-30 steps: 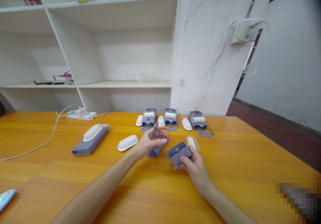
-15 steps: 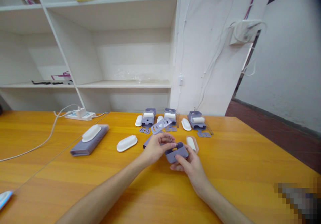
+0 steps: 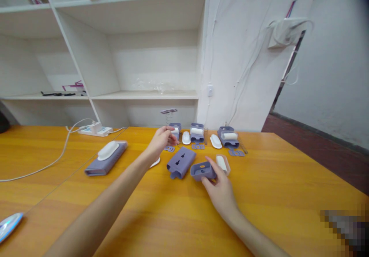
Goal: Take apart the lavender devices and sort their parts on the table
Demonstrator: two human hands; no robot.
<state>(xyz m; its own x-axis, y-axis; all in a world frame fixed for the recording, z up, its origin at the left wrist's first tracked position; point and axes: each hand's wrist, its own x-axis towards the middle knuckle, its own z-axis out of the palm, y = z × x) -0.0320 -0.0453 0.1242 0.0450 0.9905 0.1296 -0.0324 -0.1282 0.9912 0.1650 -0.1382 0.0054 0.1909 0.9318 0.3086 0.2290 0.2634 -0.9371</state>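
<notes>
My left hand (image 3: 162,141) is raised toward the back of the table, fingers pinched on a thin coil spring (image 3: 170,118). A flat purple plate with cutouts (image 3: 168,111) rides at the spring's upper end. My right hand (image 3: 220,188) grips a small hollow purple cap (image 3: 200,171), its opening showing, low over the tabletop. Between the hands lies a longer purple housing (image 3: 181,163) with two dark keyhole slots. Just behind my right hand rests a white roller in a pinkish translucent piece (image 3: 221,164).
Along the back stand several purple sets with white rollers (image 3: 230,136), springs and cutout plates. White oval covers (image 3: 215,141) lie among them. At left are a finished-looking purple unit (image 3: 105,161), a power strip (image 3: 95,130) and a white cable (image 3: 62,145). White shelves (image 3: 144,95) rise behind.
My left hand has moved away from the cap, left and farther back, carrying the spring and plate. The slotted housing is now uncovered. My right hand keeps the cap in nearly the same place.
</notes>
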